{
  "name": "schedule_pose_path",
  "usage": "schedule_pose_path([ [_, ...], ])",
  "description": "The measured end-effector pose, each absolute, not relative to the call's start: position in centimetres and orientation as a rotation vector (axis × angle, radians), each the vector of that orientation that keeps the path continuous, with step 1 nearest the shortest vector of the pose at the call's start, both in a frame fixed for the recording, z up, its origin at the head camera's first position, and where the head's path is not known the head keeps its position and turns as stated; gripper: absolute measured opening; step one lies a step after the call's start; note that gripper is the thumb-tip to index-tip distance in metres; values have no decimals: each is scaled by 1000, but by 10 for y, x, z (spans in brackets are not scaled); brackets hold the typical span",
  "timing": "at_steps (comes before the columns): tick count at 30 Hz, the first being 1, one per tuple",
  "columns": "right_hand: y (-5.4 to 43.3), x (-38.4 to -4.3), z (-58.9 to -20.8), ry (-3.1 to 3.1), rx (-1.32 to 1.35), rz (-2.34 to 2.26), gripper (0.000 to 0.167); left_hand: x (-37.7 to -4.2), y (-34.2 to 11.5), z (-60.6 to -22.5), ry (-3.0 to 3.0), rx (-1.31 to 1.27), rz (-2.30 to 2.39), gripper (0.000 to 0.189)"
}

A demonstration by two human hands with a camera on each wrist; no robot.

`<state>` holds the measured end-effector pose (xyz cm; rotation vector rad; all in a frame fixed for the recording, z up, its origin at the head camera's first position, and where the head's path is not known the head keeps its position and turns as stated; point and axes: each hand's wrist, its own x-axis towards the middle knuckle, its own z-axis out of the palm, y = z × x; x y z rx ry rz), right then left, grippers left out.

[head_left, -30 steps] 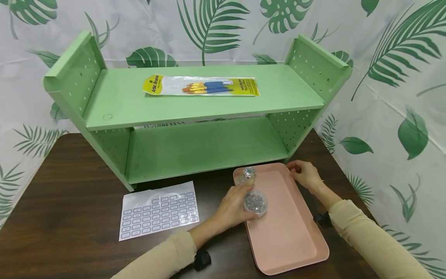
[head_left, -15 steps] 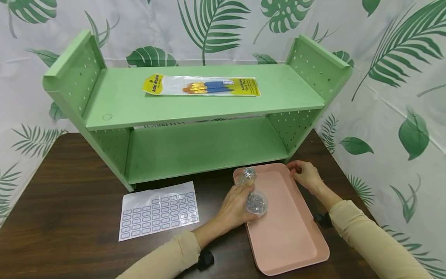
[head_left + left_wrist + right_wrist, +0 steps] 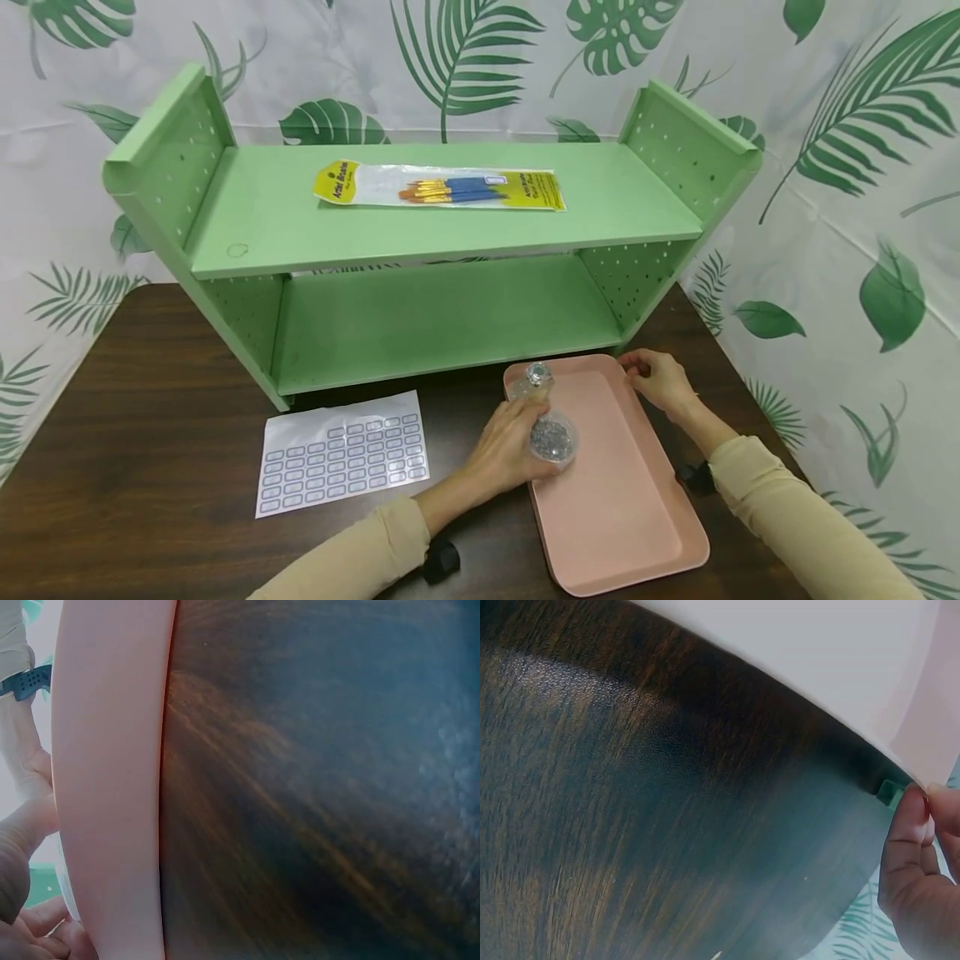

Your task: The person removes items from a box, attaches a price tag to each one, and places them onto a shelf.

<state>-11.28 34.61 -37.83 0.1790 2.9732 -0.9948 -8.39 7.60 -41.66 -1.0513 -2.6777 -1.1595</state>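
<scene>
My left hand (image 3: 504,446) holds a small round clear container (image 3: 553,439) of silvery bits, thumb on its near side and fingers at its far side. The container is over the left part of a pink tray (image 3: 615,500). Just beyond those fingers, in the tray's far left corner, stands a clear glass bottle (image 3: 536,379) with a faceted, shiny top. My right hand (image 3: 662,381) is at the far right corner of the tray. In the right wrist view, the thumb and fingertips of the right hand (image 3: 915,862) pinch the tray's rim.
Behind the tray stands a green metal two-tier shelf (image 3: 450,321). A packet of artist brushes (image 3: 442,187) lies on its upper tier. To the left, a sheet of blue-bordered labels (image 3: 341,454) lies on the dark wooden table (image 3: 150,467). A leaf-patterned cloth (image 3: 817,267) hangs behind and to the right.
The left hand and the container have shifted very slightly to the right. The right hand keeps its place at the tray's corner, and the head view has moved a little.
</scene>
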Motion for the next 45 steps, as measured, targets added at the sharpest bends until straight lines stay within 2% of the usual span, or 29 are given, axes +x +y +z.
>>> schedule_pose_path([
  [16,346,-113,-379,2951,179,-983,26,-78,54,-396,-2623,-924,-1628,75],
  [23,343,-115,-379,2936,159,-1008,27,-77,20,-384,-2567,-853,-1772,67],
  [31,347,-112,-377,2946,154,-980,27,-71,-22,-388,-2617,-810,-1828,70],
  [45,348,-113,-380,2948,134,-949,28,-51,-93,-410,-2674,-852,-1610,69],
])
